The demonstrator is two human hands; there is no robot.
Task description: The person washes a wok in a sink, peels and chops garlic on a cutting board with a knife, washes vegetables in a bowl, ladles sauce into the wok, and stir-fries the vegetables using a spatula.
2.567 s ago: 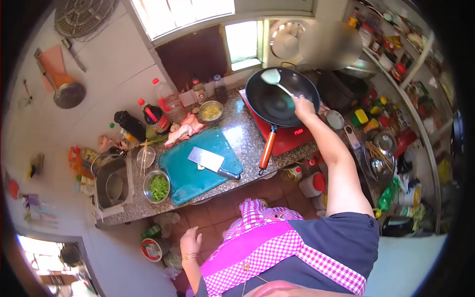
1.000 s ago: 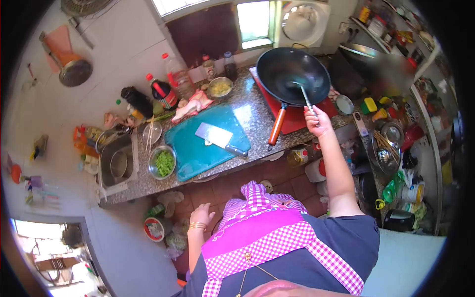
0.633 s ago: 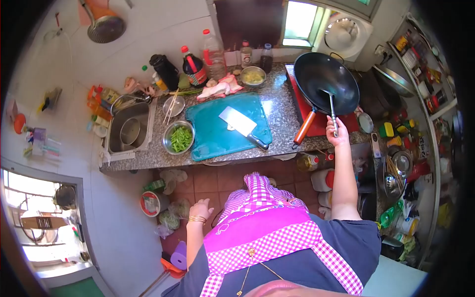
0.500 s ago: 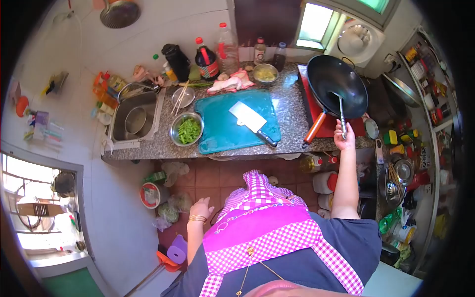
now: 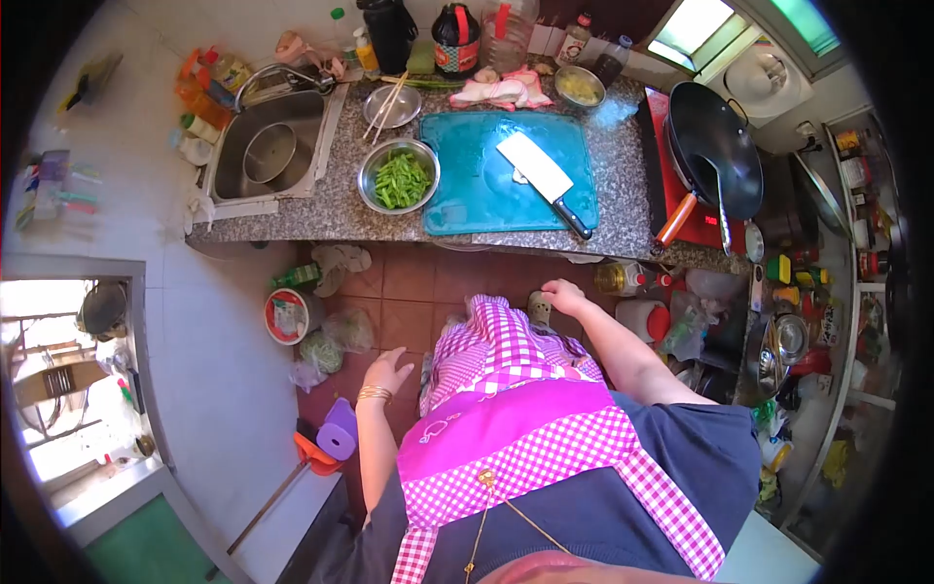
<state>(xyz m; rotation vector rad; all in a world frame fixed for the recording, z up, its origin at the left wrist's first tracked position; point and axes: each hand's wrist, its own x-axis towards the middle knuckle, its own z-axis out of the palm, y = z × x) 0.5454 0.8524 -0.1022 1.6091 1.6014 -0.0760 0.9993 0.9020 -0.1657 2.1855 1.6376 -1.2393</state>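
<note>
My left hand (image 5: 387, 374), with bangles at the wrist, hangs over the floor left of the apron, fingers apart and holding nothing. In front of the counter edge, above a shoe, is my right hand (image 5: 562, 295); its fingers look bent and nothing shows in them. The spatula (image 5: 722, 209) leans in the black wok (image 5: 715, 146), untouched, its handle over the near rim. Under the wok lies a red cooktop (image 5: 702, 230). A cleaver (image 5: 535, 165) rests on the teal cutting board (image 5: 467, 195), beside a metal bowl of chopped greens (image 5: 401, 182).
A sink (image 5: 227, 175) with a pot (image 5: 270, 153) is at the left. Chopsticks (image 5: 391, 102) lie across a small bowl. Bottles (image 5: 455, 44) line the wall. A bucket (image 5: 292, 316) and a dustpan (image 5: 336, 430) stand on the floor. Crowded shelves (image 5: 861, 292) are at the right.
My right hand has let go of the spatula and moved down and left, off the wok. The spatula stays in the wok. The view has turned, shifting the counter upward.
</note>
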